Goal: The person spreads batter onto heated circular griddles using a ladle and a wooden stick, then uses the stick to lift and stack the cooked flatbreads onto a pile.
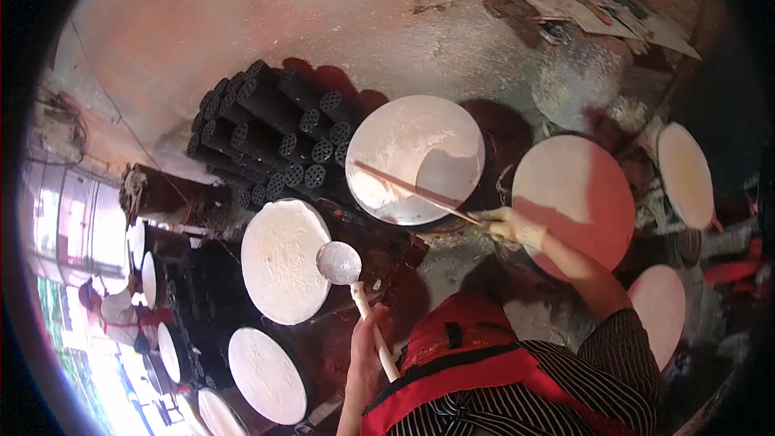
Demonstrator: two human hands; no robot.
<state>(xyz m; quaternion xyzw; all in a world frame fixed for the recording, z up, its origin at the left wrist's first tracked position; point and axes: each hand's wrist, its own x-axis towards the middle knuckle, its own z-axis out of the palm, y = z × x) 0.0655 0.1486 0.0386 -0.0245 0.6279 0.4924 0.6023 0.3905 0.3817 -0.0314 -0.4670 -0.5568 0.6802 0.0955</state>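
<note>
My right hand (510,227), in a pale glove, is closed round the end of a long thin wooden stick (420,192). The stick lies across a large round griddle (452,179), where a pale batter-like layer covers part of the grey surface. My left hand (366,353), bare, grips the pale handle of a ladle (338,263). The ladle's round bowl is at the right edge of a second griddle, coated with a pale, lumpy layer (282,262). I cannot tell how full the bowl is. A third round griddle (557,186) with a smooth pale surface sits beyond my right wrist.
Stacked black perforated coal cylinders (274,125) stand against the wall, left of the middle griddle. More pale discs (268,375) line the left, and others (684,176) the right. A board with tools (589,12) lies at the back right. Another person (121,311) is far left.
</note>
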